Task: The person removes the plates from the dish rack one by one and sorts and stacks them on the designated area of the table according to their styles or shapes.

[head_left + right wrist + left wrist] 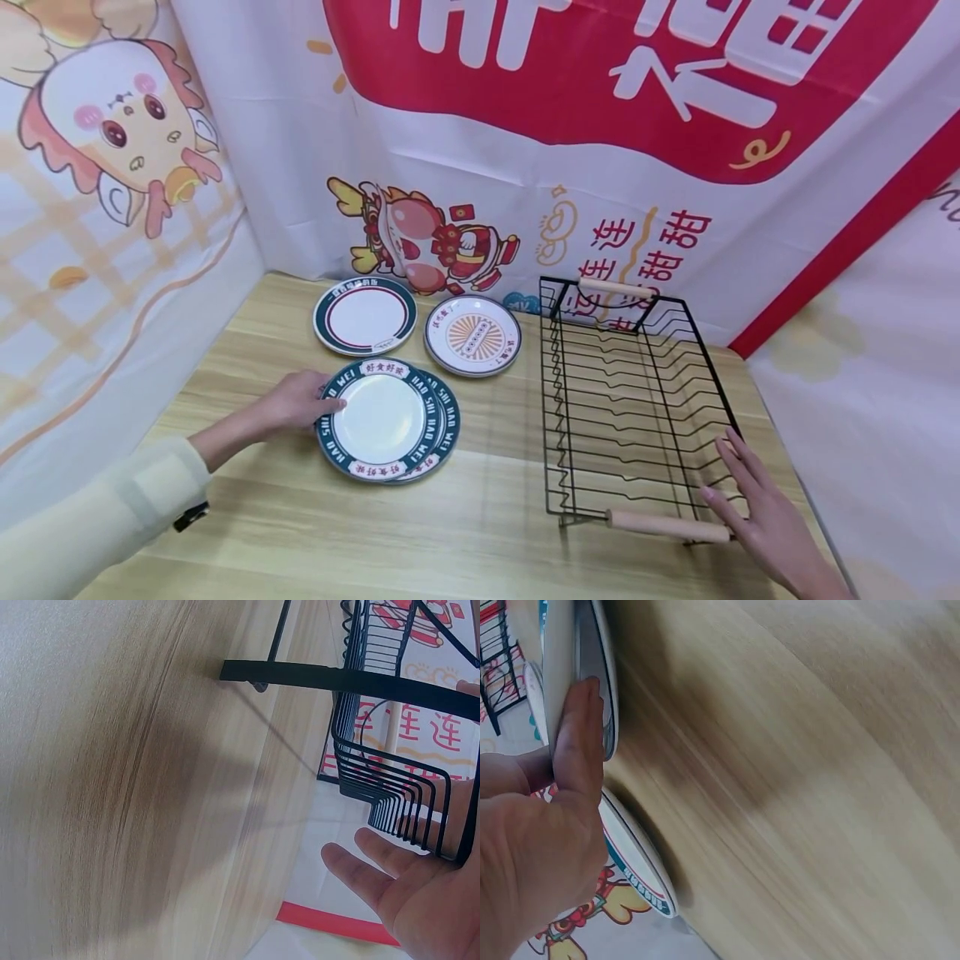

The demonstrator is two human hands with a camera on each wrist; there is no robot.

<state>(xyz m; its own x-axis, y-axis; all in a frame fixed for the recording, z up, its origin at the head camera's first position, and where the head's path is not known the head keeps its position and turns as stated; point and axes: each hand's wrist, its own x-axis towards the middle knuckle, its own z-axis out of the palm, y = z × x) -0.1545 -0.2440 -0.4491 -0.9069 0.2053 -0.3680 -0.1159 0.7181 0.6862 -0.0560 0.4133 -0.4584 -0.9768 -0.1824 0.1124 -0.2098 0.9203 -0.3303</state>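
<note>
My left hand (300,400) pinches the left rim of a white plate (378,421) with a green lettered border, thumb on top and fingers beneath. A matching plate (447,425) shows from under it, offset to the right; I cannot tell if the hand holds this one too. In the left wrist view the plate (561,660) is seen edge-on, tilted off the table. At the black wire dish rack (622,408), my right hand (776,517) touches the near right corner, fingers spread and fairly straight. Some fingers pass behind the wires in the right wrist view (420,885).
Behind the held plate lie a green-rimmed plate (365,317) and a plate with an orange sunburst (472,335). The rack has wooden handles (667,526) at both ends. Printed cloth (465,142) hangs along the back and sides of the wooden table (480,533).
</note>
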